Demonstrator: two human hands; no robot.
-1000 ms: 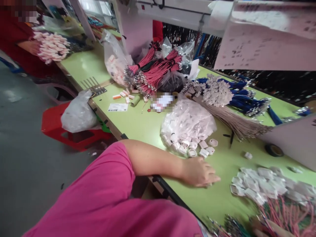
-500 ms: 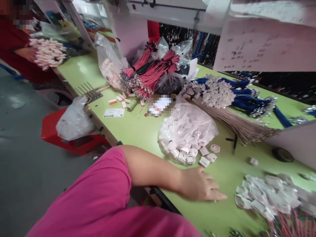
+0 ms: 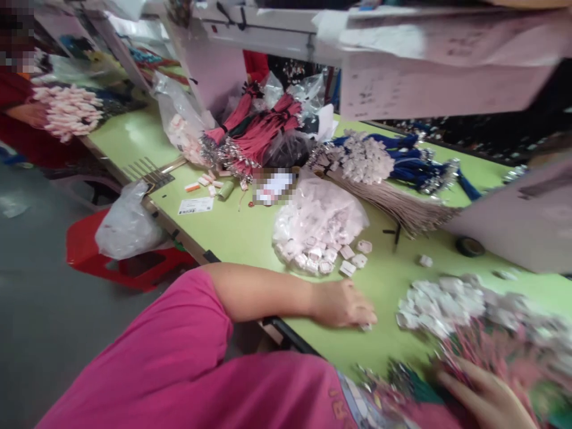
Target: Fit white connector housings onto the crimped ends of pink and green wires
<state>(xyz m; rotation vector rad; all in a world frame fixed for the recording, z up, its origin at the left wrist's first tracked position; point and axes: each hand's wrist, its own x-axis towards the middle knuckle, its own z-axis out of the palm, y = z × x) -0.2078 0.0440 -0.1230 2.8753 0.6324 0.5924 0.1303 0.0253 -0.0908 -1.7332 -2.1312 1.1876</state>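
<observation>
My left hand (image 3: 344, 302) rests low over the green table with its fingers curled and closed. A small white plastic connector housing (image 3: 366, 327) shows under its fingertips. At the lower right, my right hand (image 3: 485, 390) is blurred, its fingers closed around pink wires (image 3: 476, 342) of a bundle with white connector housings (image 3: 440, 304) on the far end. Beyond my left hand lies a clear plastic bag (image 3: 328, 205) of white housings. Several loose housings (image 3: 347, 269) have spilled at its mouth.
Pink wire bundles (image 3: 268, 128), blue wire bundles (image 3: 411, 164) and a long grey-brown bundle (image 3: 393, 205) lie at the back. A tape roll (image 3: 470, 246) sits by a partition (image 3: 522, 208). A red stool (image 3: 84, 244) stands left, where another person's hand (image 3: 29, 114) holds pale-ended wires.
My left hand has gone from stretched fingers to curled ones, with a white housing at the tips. My right hand has come into view at the wires. The camera view has shifted right.
</observation>
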